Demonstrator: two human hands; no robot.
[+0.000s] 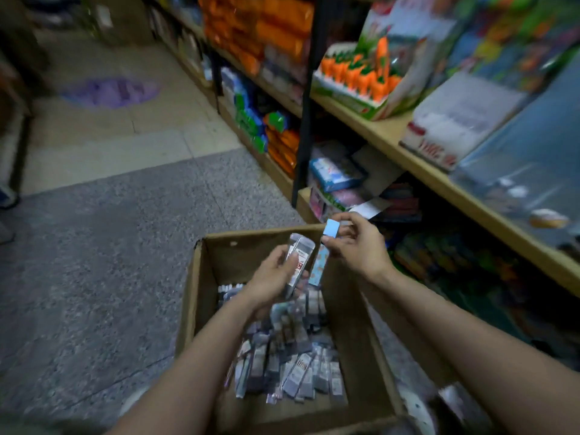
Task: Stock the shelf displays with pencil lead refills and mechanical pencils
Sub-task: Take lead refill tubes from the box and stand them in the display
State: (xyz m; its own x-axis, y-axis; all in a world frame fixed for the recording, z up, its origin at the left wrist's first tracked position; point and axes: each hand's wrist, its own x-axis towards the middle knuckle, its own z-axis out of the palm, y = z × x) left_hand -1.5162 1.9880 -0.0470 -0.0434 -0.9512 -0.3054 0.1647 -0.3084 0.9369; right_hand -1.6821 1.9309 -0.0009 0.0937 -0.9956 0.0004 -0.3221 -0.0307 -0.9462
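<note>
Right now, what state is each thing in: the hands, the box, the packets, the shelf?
Left hand: grips a bunch of clear packets above the box.
Right hand: pinches a small blue packet.
Box: open, flaps up, on the floor.
Loose packets: piled in the box.
Shelf: stocked with goods.
</note>
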